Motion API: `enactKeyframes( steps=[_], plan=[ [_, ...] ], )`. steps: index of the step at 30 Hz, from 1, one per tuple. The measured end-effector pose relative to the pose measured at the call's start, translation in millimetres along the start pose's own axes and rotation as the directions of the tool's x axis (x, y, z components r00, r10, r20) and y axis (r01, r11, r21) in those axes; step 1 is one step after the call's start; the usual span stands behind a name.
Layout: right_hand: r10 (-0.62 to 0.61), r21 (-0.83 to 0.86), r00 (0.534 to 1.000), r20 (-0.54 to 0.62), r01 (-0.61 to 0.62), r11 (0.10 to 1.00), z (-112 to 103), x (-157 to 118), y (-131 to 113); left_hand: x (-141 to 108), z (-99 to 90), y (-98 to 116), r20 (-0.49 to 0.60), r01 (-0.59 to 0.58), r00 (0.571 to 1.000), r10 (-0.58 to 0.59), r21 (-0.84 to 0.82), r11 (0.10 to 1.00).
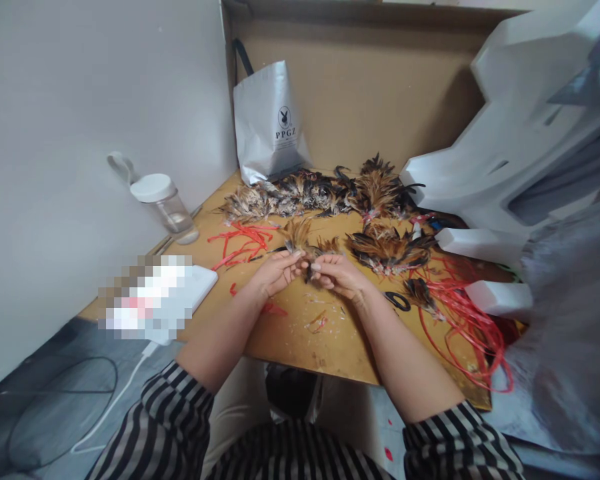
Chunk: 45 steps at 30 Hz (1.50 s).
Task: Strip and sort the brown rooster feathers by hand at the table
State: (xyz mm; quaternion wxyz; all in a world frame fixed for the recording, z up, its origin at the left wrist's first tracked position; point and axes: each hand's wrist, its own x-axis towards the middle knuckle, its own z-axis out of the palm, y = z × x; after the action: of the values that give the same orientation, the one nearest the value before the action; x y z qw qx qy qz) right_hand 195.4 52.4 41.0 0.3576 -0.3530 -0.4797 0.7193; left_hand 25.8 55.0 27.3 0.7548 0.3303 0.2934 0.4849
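Note:
Near the middle of the table, my left hand (281,270) pinches a small bunch of brown feathers (297,235) whose tips fan out above the fingers. My right hand (337,275) comes in from the other side, its thumb and fingers closed on the dark lower end of the bunch. The two hands almost touch. Just behind the right hand, more brown feather tips (329,245) show, and I cannot tell whether they belong to the held bunch. A fanned pile of brown and black feathers (387,247) lies to the right.
Along the back stretches a row of feather bunches (305,192), before a silver bag (270,127). Red strips (243,241) lie left; a tangle of red strands (467,317) hangs over the right edge. Black scissor handles (397,301), a clear bottle (173,210) and a white power bank (197,290) also lie around.

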Motion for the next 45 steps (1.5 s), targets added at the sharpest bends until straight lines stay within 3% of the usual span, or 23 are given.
enactKeyframes(
  steps=[4,9,20,26,30,32,35,40,43,45],
  plan=[
    [-0.139,0.001,0.972,-0.188,0.142,0.990,6,3,-1,4,-3.5,-5,-0.024,0.025,0.999,-0.024,0.079,0.997],
    [-0.221,-0.059,0.917,-0.332,0.214,0.975,11,7,4,4,-3.1,-8,-0.043,0.051,0.998,-0.045,0.152,0.987],
    [-0.411,-0.290,0.811,-0.416,0.310,0.906,14,16,15,1,2.0,-8,-0.027,0.069,0.998,-0.065,0.158,0.985],
    [-0.402,-0.284,0.820,-0.408,0.304,0.909,16,17,17,3,-0.6,-9,-0.040,0.060,0.998,-0.053,0.193,0.979],
    [-0.338,-0.399,0.848,-0.409,0.167,0.901,6,14,13,4,-1.4,-7,-0.088,0.005,0.996,0.011,0.180,0.984],
    [-0.324,-0.565,0.877,-0.354,0.076,0.822,-3,12,12,4,-1.3,-5,-0.114,-0.022,0.993,0.039,0.152,0.988],
    [-0.255,-0.780,0.934,-0.250,-0.039,0.625,-12,9,12,3,-1.2,-4,-0.143,-0.035,0.988,0.053,0.122,0.992],
    [-0.261,-0.930,0.931,-0.257,-0.165,0.329,3,7,17,4,-3.1,-5,-0.143,-0.043,0.988,0.058,0.106,0.993],
    [-0.289,-0.946,0.918,-0.273,-0.201,0.255,11,8,19,5,-4.1,-5,-0.146,-0.047,0.987,0.062,0.102,0.994],
    [-0.291,-0.942,0.922,-0.256,-0.170,0.290,10,9,20,5,-4.3,-5,-0.146,-0.052,0.987,0.065,0.095,0.994]
  ],
)
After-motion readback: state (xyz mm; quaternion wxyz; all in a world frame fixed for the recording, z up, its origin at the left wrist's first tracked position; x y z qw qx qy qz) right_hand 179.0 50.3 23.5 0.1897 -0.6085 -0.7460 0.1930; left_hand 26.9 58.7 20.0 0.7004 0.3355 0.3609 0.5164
